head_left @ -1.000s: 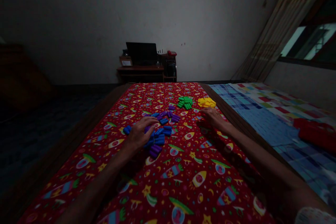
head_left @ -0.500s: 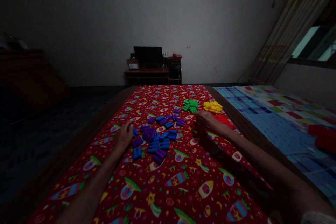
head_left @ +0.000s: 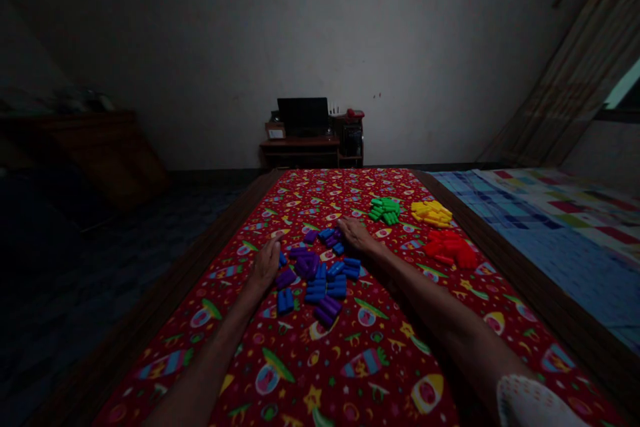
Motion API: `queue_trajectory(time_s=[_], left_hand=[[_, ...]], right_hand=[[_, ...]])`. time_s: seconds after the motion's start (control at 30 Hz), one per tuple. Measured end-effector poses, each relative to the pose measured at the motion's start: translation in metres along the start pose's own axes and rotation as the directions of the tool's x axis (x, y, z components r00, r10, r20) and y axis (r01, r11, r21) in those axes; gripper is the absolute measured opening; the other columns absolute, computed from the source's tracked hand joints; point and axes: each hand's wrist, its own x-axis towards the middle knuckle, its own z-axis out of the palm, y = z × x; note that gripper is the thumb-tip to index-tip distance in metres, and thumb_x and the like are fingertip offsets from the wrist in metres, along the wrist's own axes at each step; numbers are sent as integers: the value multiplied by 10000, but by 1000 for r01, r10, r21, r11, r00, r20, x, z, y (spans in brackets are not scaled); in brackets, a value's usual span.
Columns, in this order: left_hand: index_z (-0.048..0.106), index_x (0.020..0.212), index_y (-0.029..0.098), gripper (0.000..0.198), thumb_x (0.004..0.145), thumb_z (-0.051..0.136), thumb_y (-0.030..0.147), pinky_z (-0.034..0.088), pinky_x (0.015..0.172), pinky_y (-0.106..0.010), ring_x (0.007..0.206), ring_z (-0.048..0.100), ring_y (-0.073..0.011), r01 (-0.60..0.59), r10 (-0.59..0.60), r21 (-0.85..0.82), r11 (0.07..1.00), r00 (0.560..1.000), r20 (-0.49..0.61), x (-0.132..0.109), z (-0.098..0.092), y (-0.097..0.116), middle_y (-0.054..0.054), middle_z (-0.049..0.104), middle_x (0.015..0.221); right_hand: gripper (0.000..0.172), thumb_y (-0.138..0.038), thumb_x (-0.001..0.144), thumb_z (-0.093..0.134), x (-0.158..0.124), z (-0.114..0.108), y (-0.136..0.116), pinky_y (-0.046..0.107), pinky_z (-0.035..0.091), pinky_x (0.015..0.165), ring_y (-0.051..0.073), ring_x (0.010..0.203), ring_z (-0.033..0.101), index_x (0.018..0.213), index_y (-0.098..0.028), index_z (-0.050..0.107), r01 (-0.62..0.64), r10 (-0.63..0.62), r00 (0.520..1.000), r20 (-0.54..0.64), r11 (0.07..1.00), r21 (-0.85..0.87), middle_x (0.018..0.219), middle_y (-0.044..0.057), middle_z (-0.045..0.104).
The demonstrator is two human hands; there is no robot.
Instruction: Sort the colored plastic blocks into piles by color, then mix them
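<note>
A loose heap of blue and purple blocks (head_left: pixel 317 273) lies on a red cloth with a rocket print (head_left: pixel 350 360). My left hand (head_left: pixel 266 263) rests flat and open at the heap's left edge, fingers stretched beside a blue block. My right hand (head_left: pixel 354 235) lies open at the heap's far right side, its fingers touching the far purple and blue blocks. Farther right sit a green pile (head_left: pixel 384 209), a yellow pile (head_left: pixel 431 213) and a red pile (head_left: pixel 449 247).
The cloth covers a long surface with a dark wooden edge (head_left: pixel 545 300). A checked blue mat (head_left: pixel 550 240) lies to the right. A low desk with a dark screen (head_left: pixel 310 133) stands against the far wall. The floor at left is dark.
My left hand slid off the top of the heap to its left edge. My right hand moved left from the red pile to the heap's far side, uncovering the red blocks.
</note>
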Motion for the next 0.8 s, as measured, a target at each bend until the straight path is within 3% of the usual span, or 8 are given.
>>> queue_trajectory(time_s=[0.2, 0.27, 0.33, 0.4, 0.5, 0.57, 0.7, 0.8], left_hand=[[457, 1387, 112, 682, 934, 118, 493, 302, 1148, -415, 1362, 413, -211, -39, 45, -47, 998, 993, 113, 1, 3, 2, -126, 485, 1445], [466, 1388, 121, 694, 929, 127, 515, 311, 1144, -412, 1348, 433, -211, -69, 79, -60, 996, 981, 177, 1, 1, 3, -112, 496, 1439], [538, 1337, 146, 676, 927, 165, 532, 311, 1145, -401, 1327, 458, -211, -117, 133, -78, 990, 957, 256, -1, 0, 6, -89, 520, 1421], [638, 1228, 170, 646, 919, 215, 548, 314, 1144, -393, 1302, 485, -218, -167, 190, -99, 981, 927, 323, -2, -2, 12, -71, 552, 1393], [708, 1111, 182, 627, 896, 275, 582, 358, 1113, -396, 1236, 548, -234, -184, 226, -143, 972, 897, 379, -6, -4, 21, -72, 616, 1319], [712, 1101, 185, 628, 881, 303, 608, 396, 1082, -402, 1191, 584, -242, -165, 220, -167, 972, 890, 399, -7, -6, 25, -76, 650, 1269], [713, 1094, 187, 650, 856, 328, 654, 429, 1046, -410, 1156, 608, -252, -151, 202, -156, 976, 896, 395, -9, -8, 27, -80, 673, 1232], [722, 1072, 181, 647, 860, 333, 653, 437, 1037, -397, 1145, 616, -253, -166, 209, -144, 976, 901, 379, -9, -8, 25, -92, 681, 1216]], right_hand=[[374, -335, 996, 339, -5, 21, -57, 306, 421, 942, 183, 1053, 575, 1057, -147, 657, 223, -278, 953, 125, 915, 338, 1135, 113, 638], [333, -353, 953, 447, -14, 18, -64, 308, 436, 922, 197, 1069, 580, 1126, -155, 653, 203, -295, 942, 158, 878, 433, 1170, 107, 638], [379, -327, 896, 539, -25, 11, -63, 290, 461, 855, 198, 1017, 606, 1227, -157, 612, 114, -230, 957, 179, 860, 497, 1129, 87, 662], [433, -249, 836, 586, -36, 0, -59, 255, 465, 755, 178, 897, 627, 1259, -159, 595, 27, -151, 965, 215, 871, 491, 1000, 45, 689], [356, -167, 765, 600, -50, -18, -54, 217, 428, 666, 150, 769, 606, 1112, -154, 677, 15, -131, 955, 265, 917, 398, 843, -2, 677], [316, -152, 759, 580, -59, -28, -53, 203, 409, 635, 135, 730, 590, 1052, -153, 699, 35, -152, 945, 291, 928, 370, 819, -12, 672], [391, -173, 777, 586, -73, -40, -53, 206, 399, 630, 142, 744, 600, 1162, -168, 654, 50, -156, 938, 308, 944, 325, 899, 15, 702], [285, -194, 789, 608, -79, -45, -53, 221, 383, 634, 157, 741, 605, 1055, -138, 695, 90, -146, 933, 330, 980, 178, 869, 63, 709]])
